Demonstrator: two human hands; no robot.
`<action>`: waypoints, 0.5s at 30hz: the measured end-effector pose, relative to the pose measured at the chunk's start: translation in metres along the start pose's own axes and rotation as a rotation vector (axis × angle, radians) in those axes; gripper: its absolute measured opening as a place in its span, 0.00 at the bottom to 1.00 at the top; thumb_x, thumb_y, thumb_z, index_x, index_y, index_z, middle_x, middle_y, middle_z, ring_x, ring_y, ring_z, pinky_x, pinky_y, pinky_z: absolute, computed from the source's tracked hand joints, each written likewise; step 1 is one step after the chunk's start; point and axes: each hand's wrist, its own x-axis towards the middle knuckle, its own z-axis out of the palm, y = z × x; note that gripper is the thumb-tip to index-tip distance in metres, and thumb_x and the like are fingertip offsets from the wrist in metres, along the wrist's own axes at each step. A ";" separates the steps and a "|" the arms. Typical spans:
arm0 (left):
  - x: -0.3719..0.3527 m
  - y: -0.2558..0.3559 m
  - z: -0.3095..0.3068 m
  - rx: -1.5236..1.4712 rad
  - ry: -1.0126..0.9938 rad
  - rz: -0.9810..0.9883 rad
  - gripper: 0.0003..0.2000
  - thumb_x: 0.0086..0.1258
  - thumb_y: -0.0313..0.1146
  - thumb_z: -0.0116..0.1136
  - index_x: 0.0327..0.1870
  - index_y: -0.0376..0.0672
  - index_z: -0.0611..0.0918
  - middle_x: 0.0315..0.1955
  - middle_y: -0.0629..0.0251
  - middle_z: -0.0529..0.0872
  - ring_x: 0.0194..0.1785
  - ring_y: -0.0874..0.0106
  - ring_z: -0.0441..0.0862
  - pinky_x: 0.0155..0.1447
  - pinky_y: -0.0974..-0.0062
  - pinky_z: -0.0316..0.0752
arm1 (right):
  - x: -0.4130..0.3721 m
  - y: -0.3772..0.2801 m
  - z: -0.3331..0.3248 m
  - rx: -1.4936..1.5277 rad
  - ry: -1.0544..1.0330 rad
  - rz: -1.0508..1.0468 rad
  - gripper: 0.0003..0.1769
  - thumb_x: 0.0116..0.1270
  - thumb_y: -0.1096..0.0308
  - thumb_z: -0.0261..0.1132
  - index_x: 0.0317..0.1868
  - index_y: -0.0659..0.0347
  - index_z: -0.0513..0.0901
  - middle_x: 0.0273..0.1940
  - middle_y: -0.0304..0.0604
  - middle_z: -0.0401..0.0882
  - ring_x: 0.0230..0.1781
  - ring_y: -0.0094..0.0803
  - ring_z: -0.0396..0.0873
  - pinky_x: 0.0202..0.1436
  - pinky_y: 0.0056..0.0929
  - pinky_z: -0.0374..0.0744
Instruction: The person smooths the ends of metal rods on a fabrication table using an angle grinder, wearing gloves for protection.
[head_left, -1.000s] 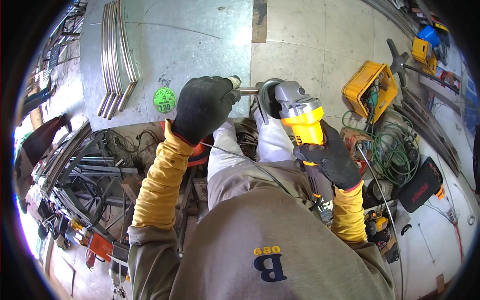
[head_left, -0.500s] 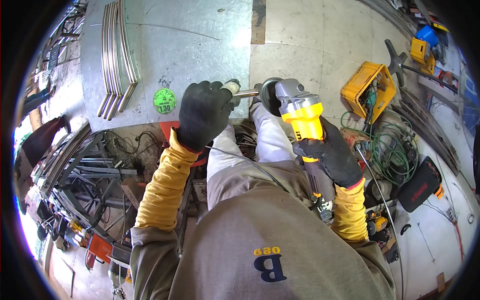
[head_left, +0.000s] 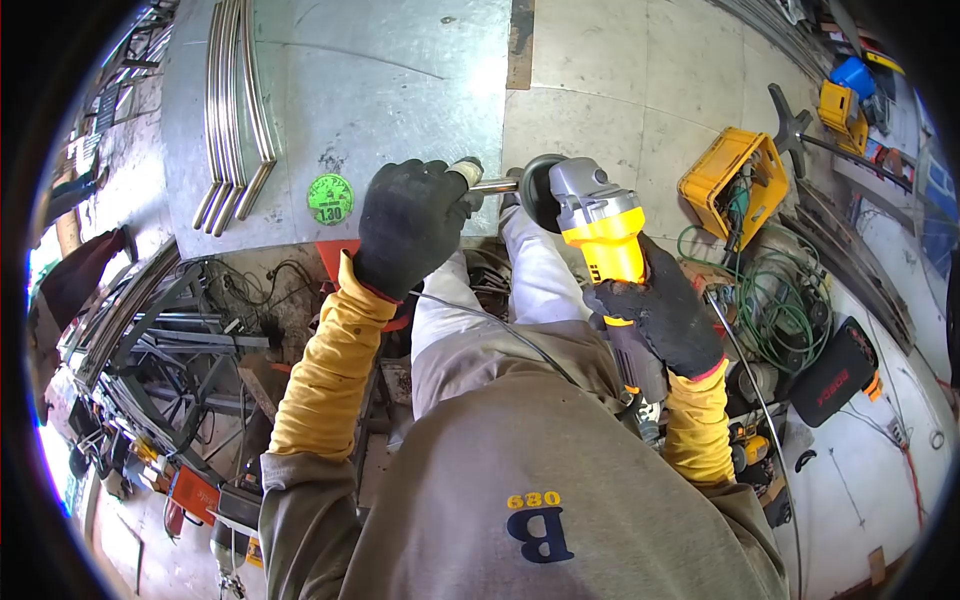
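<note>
Left hand: I have the left hand (head_left: 410,225), in a black glove, closed tight round one end of a thin metal rod (head_left: 492,184). Only a short bright stub shows past the fingertips.
Right hand: my right hand (head_left: 660,315), gloved too, is clamped on the rear grip of the yellow angle grinder (head_left: 600,225), well back from its grey head.
Rod: it lies sideways, just right of the left hand, pointing at the grinder and level with the near edge of the metal sheet (head_left: 380,90).
Disc: the grinder's disc (head_left: 535,190) stands on edge at the rod's free end. They look to be touching, but I cannot tell for sure.
Hands apart: the rod stub and the grinder's head lie between them. The right hand sits lower and nearer my body.
Cable: a thin cable (head_left: 500,325) crosses my lap below both hands.
Sheet: a round green sticker (head_left: 330,199) sits just left of the left hand. Curved metal strips (head_left: 235,110) lie further left.
Floor, right side: a yellow crate (head_left: 735,175) stands beyond the grinder, and a green hose coil (head_left: 790,300) lies near the right hand.
</note>
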 end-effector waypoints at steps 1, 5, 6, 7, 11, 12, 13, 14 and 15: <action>0.002 0.001 -0.002 -0.027 -0.017 -0.014 0.13 0.68 0.35 0.74 0.51 0.41 0.91 0.34 0.58 0.90 0.38 0.56 0.86 0.46 0.58 0.77 | 0.000 -0.002 0.001 -0.007 -0.003 0.013 0.26 0.66 0.63 0.80 0.60 0.64 0.82 0.43 0.39 0.86 0.39 0.27 0.82 0.47 0.33 0.83; 0.005 -0.002 -0.002 -0.089 -0.039 -0.041 0.12 0.70 0.34 0.72 0.51 0.40 0.91 0.32 0.55 0.90 0.36 0.53 0.87 0.42 0.56 0.79 | 0.003 0.007 0.001 -0.019 0.017 -0.018 0.26 0.66 0.64 0.80 0.61 0.63 0.82 0.43 0.38 0.85 0.39 0.26 0.81 0.47 0.32 0.82; 0.006 -0.002 -0.002 -0.088 -0.039 -0.043 0.12 0.70 0.34 0.72 0.51 0.40 0.91 0.32 0.55 0.90 0.36 0.53 0.87 0.42 0.56 0.79 | 0.002 0.007 0.000 -0.019 0.015 -0.018 0.26 0.66 0.64 0.80 0.61 0.63 0.82 0.43 0.38 0.85 0.39 0.26 0.81 0.47 0.32 0.82; 0.007 -0.002 -0.002 -0.090 -0.037 -0.050 0.12 0.70 0.34 0.72 0.50 0.40 0.91 0.31 0.55 0.90 0.35 0.53 0.88 0.41 0.57 0.79 | 0.001 0.006 0.000 0.017 0.013 -0.008 0.26 0.67 0.64 0.80 0.61 0.63 0.82 0.43 0.38 0.85 0.40 0.26 0.80 0.47 0.32 0.82; 0.008 -0.003 -0.002 -0.108 -0.046 -0.082 0.12 0.71 0.34 0.72 0.50 0.39 0.91 0.30 0.55 0.89 0.34 0.53 0.88 0.40 0.58 0.81 | 0.004 0.010 -0.003 0.046 -0.005 -0.044 0.25 0.67 0.66 0.79 0.61 0.63 0.82 0.42 0.37 0.84 0.40 0.25 0.79 0.46 0.32 0.82; 0.009 -0.003 -0.002 -0.109 -0.048 -0.080 0.12 0.71 0.34 0.72 0.50 0.39 0.91 0.30 0.55 0.89 0.34 0.53 0.88 0.40 0.58 0.81 | 0.004 0.009 -0.003 0.048 -0.003 -0.043 0.25 0.67 0.66 0.79 0.61 0.63 0.82 0.42 0.37 0.84 0.40 0.25 0.79 0.46 0.32 0.82; 0.009 -0.003 -0.002 -0.114 -0.044 -0.076 0.12 0.71 0.34 0.72 0.50 0.39 0.91 0.30 0.55 0.89 0.34 0.53 0.88 0.40 0.57 0.81 | 0.003 0.006 -0.002 0.029 -0.009 -0.028 0.25 0.67 0.66 0.79 0.61 0.63 0.82 0.43 0.37 0.84 0.39 0.25 0.79 0.46 0.32 0.82; 0.009 -0.003 -0.002 -0.117 -0.041 -0.072 0.12 0.71 0.34 0.72 0.50 0.39 0.91 0.29 0.55 0.89 0.34 0.53 0.88 0.40 0.57 0.81 | 0.002 0.003 -0.001 0.010 -0.016 -0.013 0.25 0.67 0.66 0.79 0.61 0.64 0.82 0.43 0.37 0.84 0.39 0.25 0.79 0.46 0.32 0.82; 0.009 -0.003 -0.002 -0.117 -0.041 -0.071 0.12 0.71 0.34 0.72 0.50 0.39 0.91 0.29 0.55 0.89 0.34 0.53 0.88 0.40 0.57 0.81 | 0.002 0.000 0.001 0.011 -0.016 -0.013 0.25 0.67 0.66 0.79 0.61 0.64 0.82 0.43 0.37 0.84 0.39 0.25 0.79 0.46 0.32 0.82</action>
